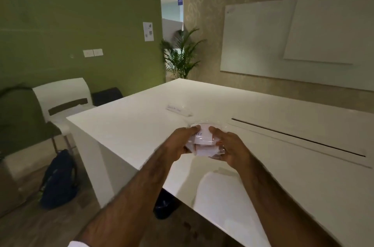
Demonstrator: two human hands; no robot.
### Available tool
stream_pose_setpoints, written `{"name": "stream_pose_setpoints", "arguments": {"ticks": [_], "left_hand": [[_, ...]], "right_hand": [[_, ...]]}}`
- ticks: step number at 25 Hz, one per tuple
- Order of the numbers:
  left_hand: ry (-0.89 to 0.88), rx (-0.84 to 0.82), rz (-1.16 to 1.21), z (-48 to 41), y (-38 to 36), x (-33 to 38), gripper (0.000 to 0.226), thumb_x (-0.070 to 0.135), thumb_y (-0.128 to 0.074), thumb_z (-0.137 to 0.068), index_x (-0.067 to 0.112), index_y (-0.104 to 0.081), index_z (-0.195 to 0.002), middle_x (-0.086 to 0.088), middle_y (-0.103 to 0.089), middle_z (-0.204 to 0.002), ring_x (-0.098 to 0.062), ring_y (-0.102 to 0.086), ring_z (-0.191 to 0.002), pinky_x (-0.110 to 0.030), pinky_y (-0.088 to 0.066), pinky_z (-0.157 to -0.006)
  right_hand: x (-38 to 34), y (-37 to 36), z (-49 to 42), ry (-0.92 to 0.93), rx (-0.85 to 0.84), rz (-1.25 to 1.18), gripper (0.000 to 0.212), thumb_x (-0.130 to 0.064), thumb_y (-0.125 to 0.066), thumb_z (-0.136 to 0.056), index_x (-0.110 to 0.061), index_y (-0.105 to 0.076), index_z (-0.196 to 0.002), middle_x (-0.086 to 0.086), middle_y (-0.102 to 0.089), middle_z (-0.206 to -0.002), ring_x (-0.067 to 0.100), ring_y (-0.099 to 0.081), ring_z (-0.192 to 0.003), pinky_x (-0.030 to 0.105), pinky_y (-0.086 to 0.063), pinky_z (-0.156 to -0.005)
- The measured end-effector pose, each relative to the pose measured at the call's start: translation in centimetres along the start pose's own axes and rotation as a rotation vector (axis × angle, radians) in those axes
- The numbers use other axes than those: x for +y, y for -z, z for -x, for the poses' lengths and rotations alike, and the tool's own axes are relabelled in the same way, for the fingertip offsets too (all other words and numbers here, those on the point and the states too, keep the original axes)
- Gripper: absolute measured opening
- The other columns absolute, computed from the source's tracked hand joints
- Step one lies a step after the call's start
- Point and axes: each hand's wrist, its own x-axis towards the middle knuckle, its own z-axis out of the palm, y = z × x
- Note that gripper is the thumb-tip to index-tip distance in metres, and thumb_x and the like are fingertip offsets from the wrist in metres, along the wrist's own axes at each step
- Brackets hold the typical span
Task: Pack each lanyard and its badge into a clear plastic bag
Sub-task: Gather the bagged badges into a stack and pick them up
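Observation:
Both my hands hold a clear plastic bag [204, 141] just above the white table [141, 117]. Inside the bag I see white badge cards with blue lettering; the lanyard itself is too blurred to tell apart. My left hand [180, 142] grips the bag's left side, thumb on top. My right hand [228, 145] grips its right side, thumb near the top edge. A second packed clear bag with a white card [179, 109] lies flat on the table, farther away.
A long dark cable slot [299, 137] runs across the table on the right. A white chair [62, 101] stands at the left, with a dark backpack [58, 178] on the floor. A potted palm [182, 54] and whiteboards [257, 36] stand behind.

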Motion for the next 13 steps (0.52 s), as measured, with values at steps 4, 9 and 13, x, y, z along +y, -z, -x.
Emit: {"name": "stream_pose_setpoints", "arguments": {"ticks": [4,9,13], "left_hand": [[-0.016,-0.005,0.009,-3.8,7.9,2.7,0.035,0.038,-0.059,-0.099,0.012,-0.068,-0.121,-0.006,-0.075,-0.115,-0.025,-0.071,-0.108,-0.042,-0.059,-0.088],[-0.055,-0.021,0.001,-10.7,15.2,3.9,0.040,0.040,-0.061,-0.097,0.011,-0.068,-0.123,-0.006,-0.074,-0.118,-0.024,-0.069,-0.112,-0.038,-0.058,-0.082],[-0.063,-0.065,-0.015,-16.9,20.9,3.8,0.049,0.043,-0.062,-0.095,0.007,-0.065,-0.128,-0.012,-0.071,-0.124,-0.029,-0.067,-0.116,-0.046,-0.057,-0.094]], "right_hand": [[-0.9,-7.4,-5.2,0.034,0.000,-0.021,0.046,-0.039,-0.077,-0.084,-0.003,-0.071,-0.112,0.013,-0.073,-0.092,0.025,-0.068,-0.070,0.033,-0.056,-0.064],[-1.5,-12.9,-13.3,0.078,0.038,-0.001,0.042,-0.037,-0.075,-0.087,-0.001,-0.071,-0.108,0.016,-0.072,-0.090,0.027,-0.069,-0.073,0.033,-0.058,-0.063],[-0.9,-16.2,-20.6,0.081,0.028,-0.023,0.038,-0.038,-0.077,-0.086,-0.006,-0.073,-0.107,0.017,-0.074,-0.095,0.026,-0.071,-0.077,0.040,-0.059,-0.069]]}}
